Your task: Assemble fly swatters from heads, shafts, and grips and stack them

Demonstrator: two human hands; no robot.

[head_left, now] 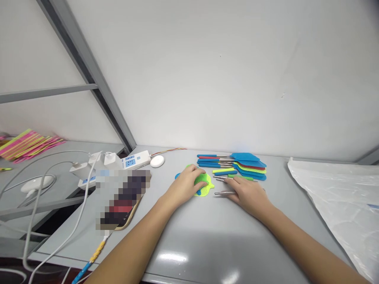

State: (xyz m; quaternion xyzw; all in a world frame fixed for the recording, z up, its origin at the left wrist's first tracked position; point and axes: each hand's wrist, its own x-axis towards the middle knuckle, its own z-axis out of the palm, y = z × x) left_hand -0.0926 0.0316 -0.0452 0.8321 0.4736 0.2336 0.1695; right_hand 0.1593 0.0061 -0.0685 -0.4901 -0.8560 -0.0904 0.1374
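My left hand (189,183) curls over a small pile of perforated plastic fly swatter heads, thumb and fingers around a green head (201,179). Beneath it lies a yellow-green head (209,189), and blue ones show partly at the sides. My right hand (248,194) is closed on a thin metal rod (224,193) that points left; its far end is hidden by the palm. By those fingertips lie more metal rods (219,178) and a green handle (237,176). Just behind are loose yellow-green and blue handle grips (224,172).
Behind my hands, a stack of fly swatters (245,159) lies near the wall. At left are a phone (126,201), a power strip (136,159) with chargers and white cables, and a round white object (157,161). Clear plastic sheeting (331,201) covers the right side.
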